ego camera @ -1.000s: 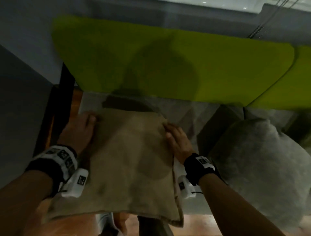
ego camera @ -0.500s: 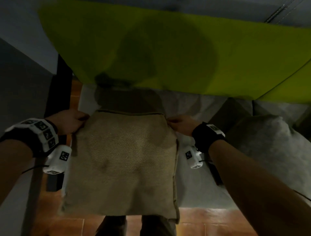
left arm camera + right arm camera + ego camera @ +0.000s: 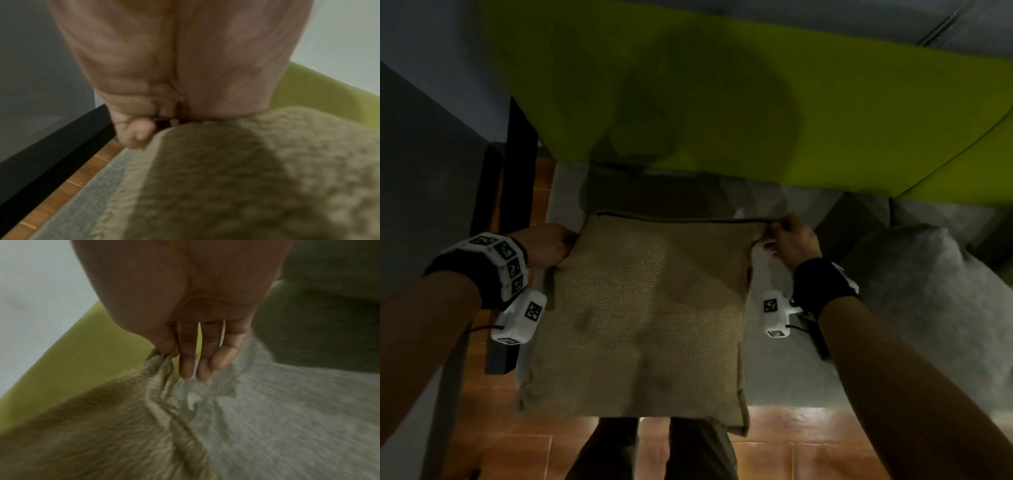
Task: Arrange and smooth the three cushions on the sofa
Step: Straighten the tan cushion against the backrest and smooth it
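A tan woven cushion (image 3: 643,308) hangs flat in front of me over the sofa's grey seat (image 3: 784,370). My left hand (image 3: 548,245) grips its top left corner, fingers curled round the edge (image 3: 144,129). My right hand (image 3: 789,240) pinches the top right corner (image 3: 162,360) between thumb and forefinger, the other fingers (image 3: 203,356) hanging straight. A grey cushion (image 3: 935,308) lies on the seat at the right. A darker grey cushion (image 3: 856,222) leans behind it. No other cushion shows clearly.
The lime-green sofa back (image 3: 791,113) runs across the top of the head view. A black frame post (image 3: 520,164) stands at the sofa's left end beside a grey wall. Brown floor tiles (image 3: 791,455) and my legs show below the cushion.
The tan cushion has been lifted off the seat and now hangs by its top corners. Both hands went from lying flat on it to gripping those corners.
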